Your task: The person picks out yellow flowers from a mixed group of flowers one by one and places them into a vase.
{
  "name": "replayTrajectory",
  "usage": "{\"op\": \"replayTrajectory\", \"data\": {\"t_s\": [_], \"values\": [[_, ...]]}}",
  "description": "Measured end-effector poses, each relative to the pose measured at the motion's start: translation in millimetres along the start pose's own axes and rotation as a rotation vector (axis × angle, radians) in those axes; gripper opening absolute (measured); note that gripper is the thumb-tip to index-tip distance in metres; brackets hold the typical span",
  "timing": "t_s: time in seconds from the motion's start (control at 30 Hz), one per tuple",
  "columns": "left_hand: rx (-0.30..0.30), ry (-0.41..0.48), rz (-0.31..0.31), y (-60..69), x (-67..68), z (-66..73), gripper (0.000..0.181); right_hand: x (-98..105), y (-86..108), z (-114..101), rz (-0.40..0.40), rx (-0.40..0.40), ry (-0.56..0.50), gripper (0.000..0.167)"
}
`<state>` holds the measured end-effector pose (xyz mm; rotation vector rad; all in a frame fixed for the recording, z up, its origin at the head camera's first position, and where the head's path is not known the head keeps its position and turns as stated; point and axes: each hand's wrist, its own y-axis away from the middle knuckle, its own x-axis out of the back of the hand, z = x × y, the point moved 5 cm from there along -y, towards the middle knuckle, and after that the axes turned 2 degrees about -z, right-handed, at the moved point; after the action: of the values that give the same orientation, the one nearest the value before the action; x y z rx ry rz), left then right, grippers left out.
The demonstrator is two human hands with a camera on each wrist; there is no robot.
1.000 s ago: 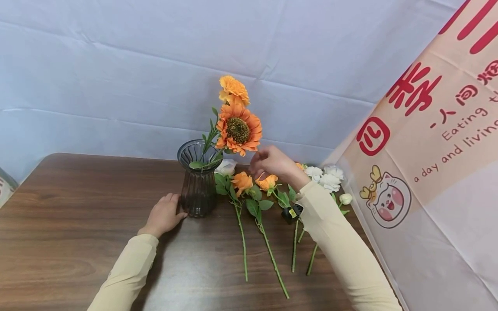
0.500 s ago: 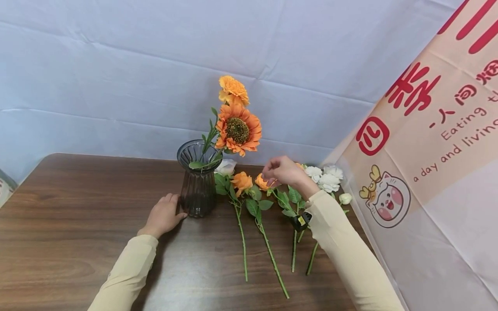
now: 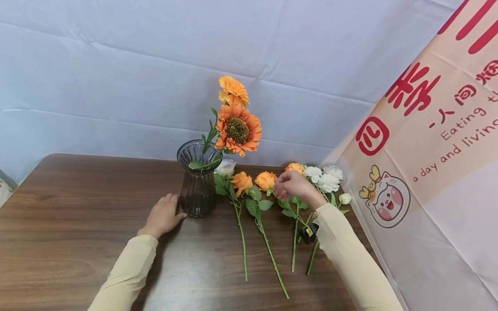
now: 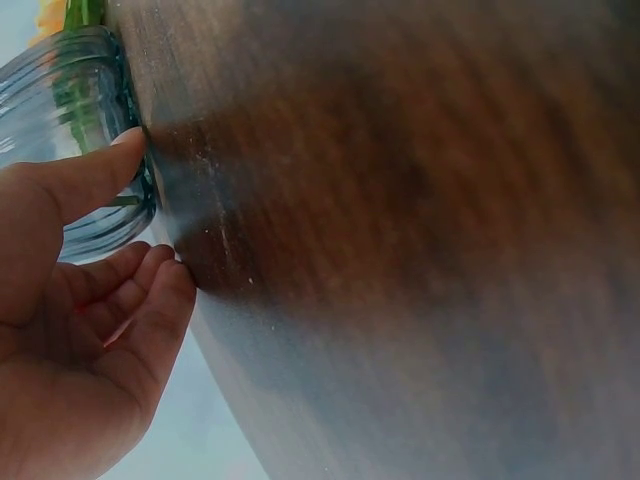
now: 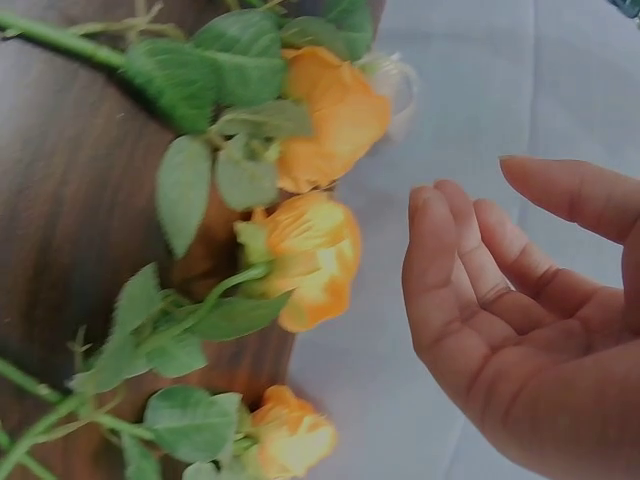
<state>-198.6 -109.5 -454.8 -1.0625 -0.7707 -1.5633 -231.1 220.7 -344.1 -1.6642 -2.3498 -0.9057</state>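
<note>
Left grip (image 3: 163, 214) rests at the vase (image 3: 198, 194), right grip (image 3: 294, 185) hangs over the flowers

The left grip lies low at the left side of the dark glass vase, thumb and fingers parted and relaxed, the thumb lying against the base. The right grip is loosely curved, the thumb well apart from the fingers, and holds nothing; it hovers just right of the middle orange rose (image 3: 266, 181), apart from the bloom.

The vase stands upright toward the far side of the desk (image 3: 78, 242), with a big orange sunflower (image 3: 238, 129) and a yellow-orange bloom (image 3: 233, 90) leaning right out of its mouth. Just right of it lie a white rose (image 3: 225, 167) and another orange rose (image 3: 242, 182), stems pointing near. White flowers (image 3: 328, 181) and a pale bud (image 3: 345, 198) crowd the right edge, close to the printed banner (image 3: 420, 142).

A pale sheet (image 3: 116, 86) rises behind the far edge, leaving little room there. Brown wood spreads wide to the left of the left grip, and more runs between the vase and the near side.
</note>
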Motion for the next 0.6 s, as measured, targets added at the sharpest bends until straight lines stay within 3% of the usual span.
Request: {"op": "replayTrajectory", "data": {"t_s": [0.23, 0.47, 0.6], "values": [[-0.004, 0.000, 0.000, 0.8, 0.7, 0.8, 0.061, 7.2, 4.6, 22.4, 0.017, -0.010, 0.030, 0.007], [0.001, 0.002, 0.001, 0.6, 0.9, 0.7, 0.061, 13.5, 5.1, 43.4, 0.028, -0.017, -0.016, 0.011], [0.004, 0.003, 0.000, 0.1, 0.9, 0.2, 0.061, 19.9, 6.0, 54.5, 0.058, -0.034, 0.027, 0.009]]}}
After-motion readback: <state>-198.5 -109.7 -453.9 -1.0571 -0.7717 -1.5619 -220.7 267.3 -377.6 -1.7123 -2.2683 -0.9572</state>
